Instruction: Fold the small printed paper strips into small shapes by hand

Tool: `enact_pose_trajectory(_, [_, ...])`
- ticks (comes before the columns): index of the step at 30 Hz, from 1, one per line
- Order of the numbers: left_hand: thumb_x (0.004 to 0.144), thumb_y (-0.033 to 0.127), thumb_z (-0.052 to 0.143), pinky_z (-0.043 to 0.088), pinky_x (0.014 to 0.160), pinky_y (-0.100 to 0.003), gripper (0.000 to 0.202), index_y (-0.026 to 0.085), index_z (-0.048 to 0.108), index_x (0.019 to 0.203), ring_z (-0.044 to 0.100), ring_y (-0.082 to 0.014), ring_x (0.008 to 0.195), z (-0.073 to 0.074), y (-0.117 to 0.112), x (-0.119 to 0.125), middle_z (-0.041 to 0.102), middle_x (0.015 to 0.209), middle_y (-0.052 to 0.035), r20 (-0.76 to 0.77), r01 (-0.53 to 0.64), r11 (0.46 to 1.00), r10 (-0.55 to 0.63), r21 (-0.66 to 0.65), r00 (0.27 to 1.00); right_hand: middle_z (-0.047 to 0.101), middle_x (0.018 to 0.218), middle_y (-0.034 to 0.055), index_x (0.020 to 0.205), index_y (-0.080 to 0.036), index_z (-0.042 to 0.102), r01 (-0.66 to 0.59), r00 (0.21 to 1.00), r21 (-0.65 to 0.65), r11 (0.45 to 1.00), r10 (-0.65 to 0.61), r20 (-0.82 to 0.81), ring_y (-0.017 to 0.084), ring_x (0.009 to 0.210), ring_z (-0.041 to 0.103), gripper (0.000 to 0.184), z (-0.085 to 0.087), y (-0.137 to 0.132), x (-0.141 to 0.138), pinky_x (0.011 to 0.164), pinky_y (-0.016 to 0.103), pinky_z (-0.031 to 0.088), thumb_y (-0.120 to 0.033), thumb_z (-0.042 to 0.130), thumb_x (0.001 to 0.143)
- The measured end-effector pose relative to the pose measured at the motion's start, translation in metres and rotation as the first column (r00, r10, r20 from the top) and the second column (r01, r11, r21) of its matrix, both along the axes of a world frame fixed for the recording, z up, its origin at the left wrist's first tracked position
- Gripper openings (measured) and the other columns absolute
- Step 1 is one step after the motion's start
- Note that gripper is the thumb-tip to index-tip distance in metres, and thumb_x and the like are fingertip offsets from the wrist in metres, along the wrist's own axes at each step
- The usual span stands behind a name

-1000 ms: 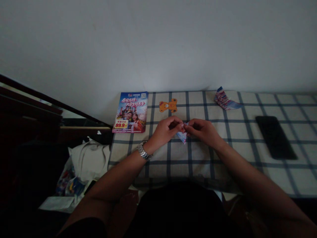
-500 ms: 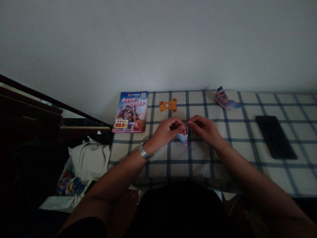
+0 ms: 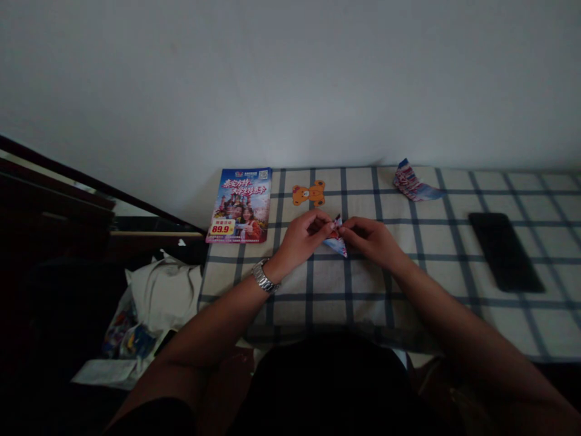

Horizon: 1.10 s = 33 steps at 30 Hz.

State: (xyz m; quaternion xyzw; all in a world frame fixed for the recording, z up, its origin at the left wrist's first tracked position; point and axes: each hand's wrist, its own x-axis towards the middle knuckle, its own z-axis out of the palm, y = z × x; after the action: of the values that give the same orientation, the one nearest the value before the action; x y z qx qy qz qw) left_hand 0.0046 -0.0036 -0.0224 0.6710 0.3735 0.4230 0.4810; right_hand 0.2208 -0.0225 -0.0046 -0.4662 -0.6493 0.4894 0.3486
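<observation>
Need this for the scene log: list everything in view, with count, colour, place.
Held folded paper: 1, blue, white and pink, between both hands
Second folded paper: 1, blue and pink, back of cloth near wall
Flyer pile: 1, blue and pink, cloth's left end
Bear figure: 1, orange-brown, right of flyers
Phone-like slab: 1, black, right on cloth
Checked cloth: 1, pale with blue-grey lines, centre to right
Wall: 1, grey-white, behind
Bag-like bundle: 1, whitish, lower left
Dark furniture: count unclear, reddish brown, far left
Watch: 1, silver, left wrist
Left hand: 1, bare, pinching paper
Right hand: 1, bare, pinching paper
</observation>
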Motion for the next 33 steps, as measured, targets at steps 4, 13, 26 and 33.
enact_pose_trajectory(4, [0.099, 0.047, 0.069, 0.056, 0.073, -0.024, 0.029, 0.018, 0.067, 0.099, 0.069, -0.0137, 0.081, 0.0002, -0.0011, 0.0005, 0.073, 0.090, -0.0036, -0.009, 0.008, 1.000, -0.008, -0.011, 1.000, 0.072, 0.079, 0.0012, 0.091, -0.020, 0.073, -0.004, 0.999, 0.069, 0.998, 0.001, 0.045, 0.015, 0.069, 0.061, 0.031, 0.0011, -0.0001, 0.0002, 0.063, 0.027, 0.045, -0.048, 0.065, 0.100])
enact_pose_trajectory(13, [0.099, 0.048, 0.068, 0.052, 0.065, -0.022, 0.031, 0.017, 0.066, 0.100, 0.067, -0.0122, 0.073, 0.0067, -0.0035, 0.0009, 0.071, 0.086, -0.0027, -0.036, 0.091, 0.995, -0.092, -0.043, 0.995, 0.071, 0.077, 0.0000, 0.091, -0.021, 0.073, -0.125, 0.977, 0.166, 0.978, 0.093, 0.192, 0.015, 0.069, 0.061, 0.028, 0.0020, 0.0006, 0.0070, 0.065, 0.026, 0.045, -0.041, 0.059, 0.104])
enact_pose_trajectory(26, [0.097, 0.043, 0.072, 0.054, 0.076, -0.025, 0.026, 0.018, 0.068, 0.093, 0.067, -0.0130, 0.081, 0.0034, -0.0011, 0.0022, 0.070, 0.088, -0.0018, 0.118, 0.024, 0.997, -0.015, -0.069, 0.993, 0.081, 0.096, 0.0029, 0.106, -0.023, 0.077, -0.103, 0.982, 0.194, 0.976, 0.069, 0.176, 0.019, 0.080, 0.071, 0.027, -0.0016, -0.0027, 0.0012, 0.073, 0.030, 0.051, -0.043, 0.058, 0.105])
enact_pose_trajectory(33, [0.096, 0.038, 0.075, 0.054, 0.078, -0.024, 0.021, 0.018, 0.069, 0.096, 0.067, -0.0129, 0.083, 0.0025, 0.0006, -0.0006, 0.070, 0.090, -0.0019, 0.135, 0.036, 0.999, -0.032, -0.024, 0.990, 0.081, 0.092, 0.0032, 0.099, -0.023, 0.076, -0.027, 0.987, 0.269, 0.963, -0.017, 0.159, 0.019, 0.078, 0.072, 0.027, -0.0006, -0.0035, -0.0012, 0.072, 0.029, 0.053, -0.043, 0.059, 0.105])
